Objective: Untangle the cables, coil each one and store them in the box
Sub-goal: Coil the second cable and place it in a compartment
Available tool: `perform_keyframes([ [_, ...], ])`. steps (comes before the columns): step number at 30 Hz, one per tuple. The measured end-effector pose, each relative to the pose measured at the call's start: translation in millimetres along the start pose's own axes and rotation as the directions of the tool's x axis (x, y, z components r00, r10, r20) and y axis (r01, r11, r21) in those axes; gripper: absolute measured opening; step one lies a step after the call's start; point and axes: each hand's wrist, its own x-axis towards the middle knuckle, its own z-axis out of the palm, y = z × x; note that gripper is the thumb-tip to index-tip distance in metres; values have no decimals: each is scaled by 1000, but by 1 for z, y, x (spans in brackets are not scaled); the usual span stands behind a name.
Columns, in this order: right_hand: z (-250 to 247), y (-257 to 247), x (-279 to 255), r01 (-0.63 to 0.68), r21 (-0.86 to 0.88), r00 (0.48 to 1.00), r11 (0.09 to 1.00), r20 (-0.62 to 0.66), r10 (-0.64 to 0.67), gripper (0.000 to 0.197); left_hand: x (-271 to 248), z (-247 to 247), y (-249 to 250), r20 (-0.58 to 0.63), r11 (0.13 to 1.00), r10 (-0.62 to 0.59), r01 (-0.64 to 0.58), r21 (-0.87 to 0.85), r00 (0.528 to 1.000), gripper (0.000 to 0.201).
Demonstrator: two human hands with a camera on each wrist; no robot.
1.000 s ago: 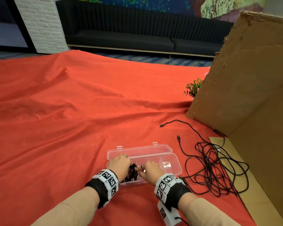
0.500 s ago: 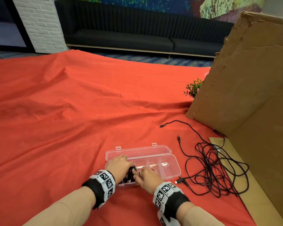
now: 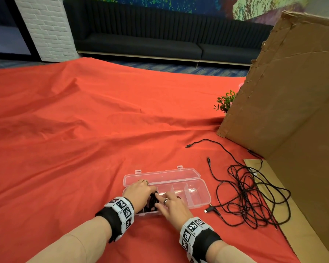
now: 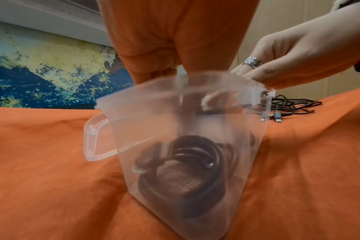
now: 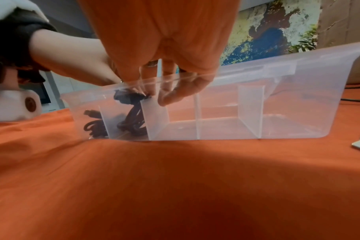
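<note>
Head view: near the front edge of the red cloth (image 3: 65, 149), my left hand (image 3: 139, 193) curls its grip round the coiled cable (image 3: 152, 203) to keep it wound in the left end of the box (image 3: 197, 195). My right hand (image 3: 172, 206) pushes it down with straight fingers (image 3: 160, 196). Tangled cables (image 3: 254, 198) lie to the right, not yet sorted.

Bright even indoor light; wrist views soft, blurry w/ wide-angle warp.

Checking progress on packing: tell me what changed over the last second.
The right hand eased back slightly, its fingers straightening onto the coil in the box. The left hand stayed on the coil; box and loose cables did not move.
</note>
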Motion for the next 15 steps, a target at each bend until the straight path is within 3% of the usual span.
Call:
perform_keyframes([
  [1,1,0,0,7,-14,1000,1000,7,-7,76,0,0,0,1,1000,3,-3,8,1000,35],
  [5,1,-4,6,15,-93,999,996,47,-11,44,-1,-5,3,12,997,8,-9,75,1000,33],
  [9,-8,-12,10,3,-135,995,991,99,10,40,-3,-11,7,26,995,2,-5,101,1000,33],
  [15,-16,-12,19,-128,3,968,992,218,124,46,-2,-11,3,37,999,-30,29,25,999,34],
])
